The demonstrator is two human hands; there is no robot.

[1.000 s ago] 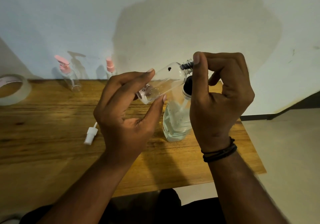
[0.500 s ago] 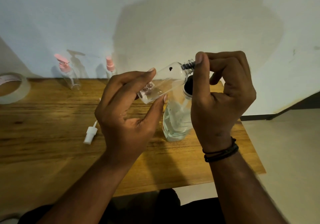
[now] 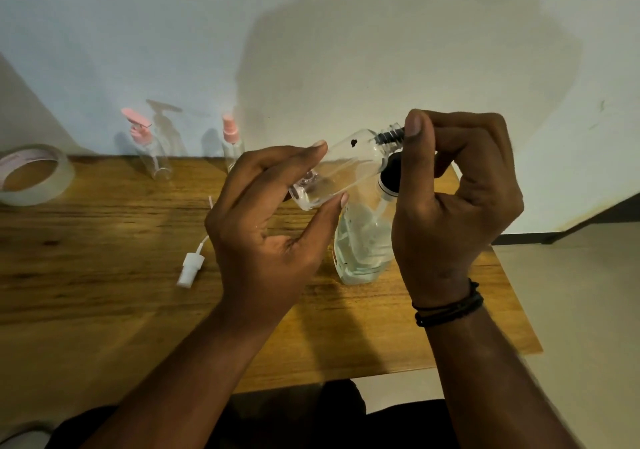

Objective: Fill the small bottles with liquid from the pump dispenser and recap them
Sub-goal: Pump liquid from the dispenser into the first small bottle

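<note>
My left hand [image 3: 266, 226] holds a small clear bottle [image 3: 341, 168] by its base between fingers and thumb. The bottle is tilted, its open neck up and to the right against the black nozzle of the pump dispenser [image 3: 363, 240]. A little clear liquid lies in the small bottle's low end. My right hand [image 3: 453, 206] is curled over the dispenser's black pump head, thumb beside the bottle's neck. The dispenser stands on the wooden table [image 3: 104, 275], part full of clear liquid. A white spray cap [image 3: 189, 268] lies loose to the left.
Two small clear bottles with pink tops, a pump one [image 3: 150, 152] and a spray one [image 3: 232, 145], stand at the table's back edge by the wall. A roll of tape [image 3: 33, 174] lies at the far left. The table's right edge drops to the floor.
The small bottle and both hands have shifted very slightly. The hold on the bottle and on the pump head is the same.
</note>
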